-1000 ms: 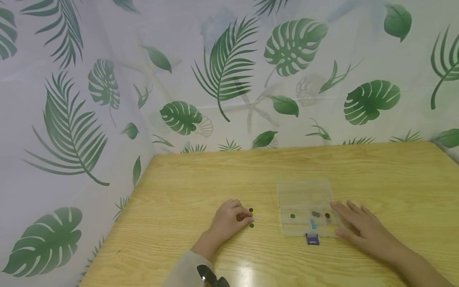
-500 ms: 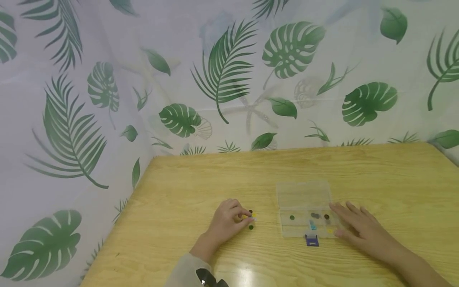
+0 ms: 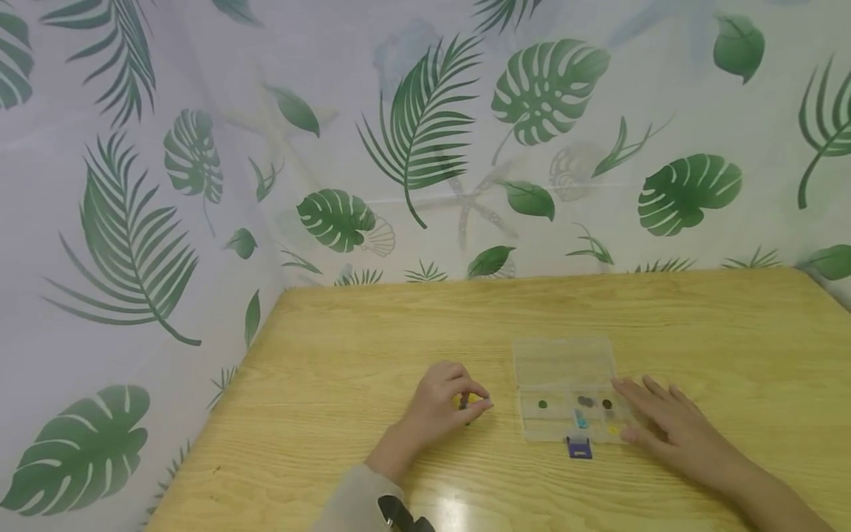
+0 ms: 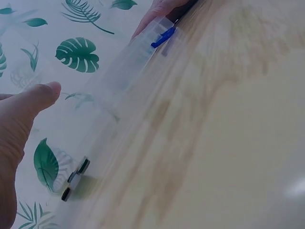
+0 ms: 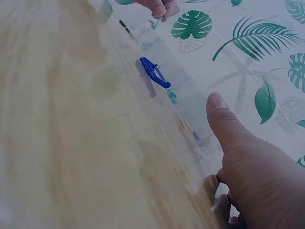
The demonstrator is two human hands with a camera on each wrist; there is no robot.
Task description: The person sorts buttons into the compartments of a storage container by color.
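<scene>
My left hand [image 3: 444,399] is raised a little over the table, thumb and index finger pinching a small pale greenish piece [image 5: 162,18] that barely shows between the fingertips. Behind and below that hand sit several small coloured discs, partly hidden by the fingers; the left wrist view has these discs [image 4: 75,179] in a short row. A clear plastic compartment box [image 3: 553,427] stands with its lid [image 3: 564,360] laid back. Inside are a green disc [image 3: 542,404], grey discs [image 3: 586,402], a dark disc [image 3: 607,404], a blue piece [image 3: 581,420] and yellow pieces [image 3: 614,428]. My right hand [image 3: 678,425] rests with spread fingers at the box's right edge.
A purple-blue latch [image 3: 579,448] sticks out from the front of the box. The wooden table [image 3: 372,325] runs back to a white cloth [image 3: 439,251] printed with green leaves, which also hangs along the left side.
My left hand has come up from the row of discs and shifted slightly right toward the box, a small piece between its fingertips. The right hand stays at the box.
</scene>
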